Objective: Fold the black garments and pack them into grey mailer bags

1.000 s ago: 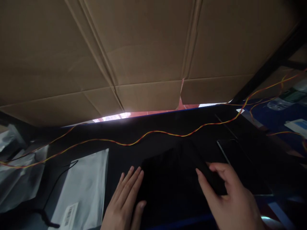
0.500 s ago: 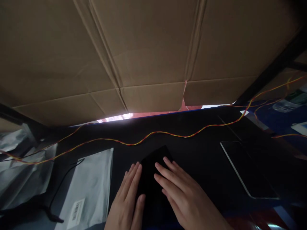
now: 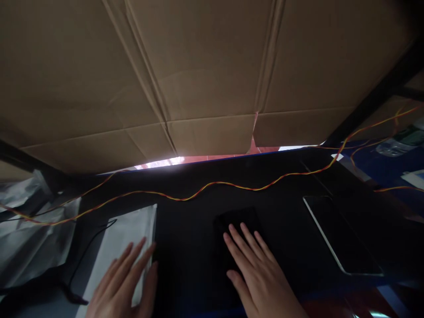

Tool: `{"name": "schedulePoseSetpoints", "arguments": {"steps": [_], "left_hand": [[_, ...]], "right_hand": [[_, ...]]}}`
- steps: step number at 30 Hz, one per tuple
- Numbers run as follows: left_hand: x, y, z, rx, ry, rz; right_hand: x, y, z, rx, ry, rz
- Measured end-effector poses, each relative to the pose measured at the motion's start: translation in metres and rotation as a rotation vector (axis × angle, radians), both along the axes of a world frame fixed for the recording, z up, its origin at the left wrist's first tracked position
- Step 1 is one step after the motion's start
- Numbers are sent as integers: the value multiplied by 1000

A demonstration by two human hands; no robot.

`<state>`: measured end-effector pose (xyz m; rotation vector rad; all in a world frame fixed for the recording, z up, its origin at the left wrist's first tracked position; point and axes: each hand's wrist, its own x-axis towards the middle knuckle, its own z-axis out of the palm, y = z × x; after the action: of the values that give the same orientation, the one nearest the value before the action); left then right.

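Note:
My right hand (image 3: pixel 255 269) lies with fingers spread on a folded black piece (image 3: pixel 232 217), perhaps cloth, which barely stands out from the black tabletop. My left hand (image 3: pixel 124 280) is over the right side of a whitish translucent zip bag (image 3: pixel 127 227), its fingers stretched out and slightly apart. Whether the left fingers touch the bag I cannot tell. The barcode label on the bag's lower part is hidden behind that hand.
A twisted red and yellow wire (image 3: pixel 218 183) runs across the black table (image 3: pixel 185 221). A dark-screened tablet or phone (image 3: pixel 341 234) lies at right. More clear bags (image 3: pixel 43 238) and a black cable (image 3: pixel 89 243) are at left. Cardboard (image 3: pixel 205 66) stands behind; a bottle (image 3: pixel 397 143) is far right.
My left hand has moved left from beside the black piece to the bag. The black piece has shifted right, and my right hand has spread flatter on it.

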<state>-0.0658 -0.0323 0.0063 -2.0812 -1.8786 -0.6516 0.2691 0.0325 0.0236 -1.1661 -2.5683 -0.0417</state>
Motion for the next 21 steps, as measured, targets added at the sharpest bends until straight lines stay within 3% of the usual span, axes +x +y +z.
{"name": "schedulePoseSetpoints", "arguments": {"steps": [2, 4, 7, 9, 12, 15, 18, 21], "left_hand": [[-25, -8, -8, -52, 79, -31], [-32, -12, -16, -107, 141, -117], [-7, -9, -18, -52, 160, -89], [20, -4, -13, -86, 172, -169], [52, 6, -4, -63, 144, -171], [64, 13, 4, -114, 50, -211], [69, 19, 17, -212, -140, -292], [74, 24, 33, -178, -298, -363]], "right_hand": [[7, -1, -2, 1, 25, -34], [10, -2, -5, -1, 48, -49], [11, -1, -5, 1, 43, -42], [12, 0, -2, 9, 31, -31], [11, 1, 6, 40, 70, -37], [2, 2, 16, 79, 191, -32], [-19, 2, 23, 57, 396, 63], [-42, 2, 25, 80, 477, 142]]}}
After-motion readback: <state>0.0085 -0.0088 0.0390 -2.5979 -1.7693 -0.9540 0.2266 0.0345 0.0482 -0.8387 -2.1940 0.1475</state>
